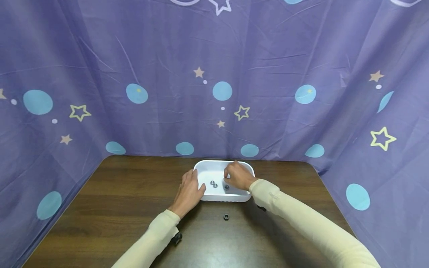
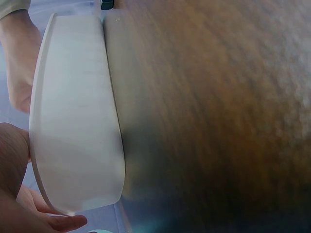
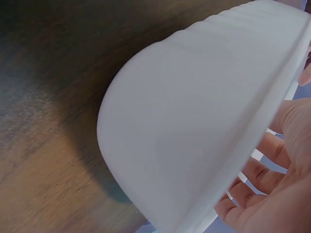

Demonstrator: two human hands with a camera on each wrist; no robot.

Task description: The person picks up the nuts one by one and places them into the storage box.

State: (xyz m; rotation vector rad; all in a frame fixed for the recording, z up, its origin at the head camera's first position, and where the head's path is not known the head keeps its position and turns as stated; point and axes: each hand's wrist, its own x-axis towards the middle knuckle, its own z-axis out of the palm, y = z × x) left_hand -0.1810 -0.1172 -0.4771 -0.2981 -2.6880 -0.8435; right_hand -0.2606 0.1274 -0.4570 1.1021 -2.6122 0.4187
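A white plastic tray (image 1: 225,198) stands towards the back of the table. Two small metal nuts (image 1: 213,184) lie side by side on its floor, and a third nut (image 1: 226,187) sits farther right. My left hand (image 1: 188,191) holds the tray's left front corner, thumb at the front rim and fingers along the left side. Over the rim and into the tray reaches my right hand (image 1: 238,175), its bent fingers (image 3: 262,174) pointing down close above the third nut. Whether something is between those fingertips I cannot tell.
A dark nut (image 1: 226,217) lies on the brown wooden table (image 1: 110,208) in front of the tray. Behind the table hangs a purple curtain (image 1: 161,111) with stars and blue dots. A black wrist strap piece (image 1: 176,238) shows under the left sleeve.
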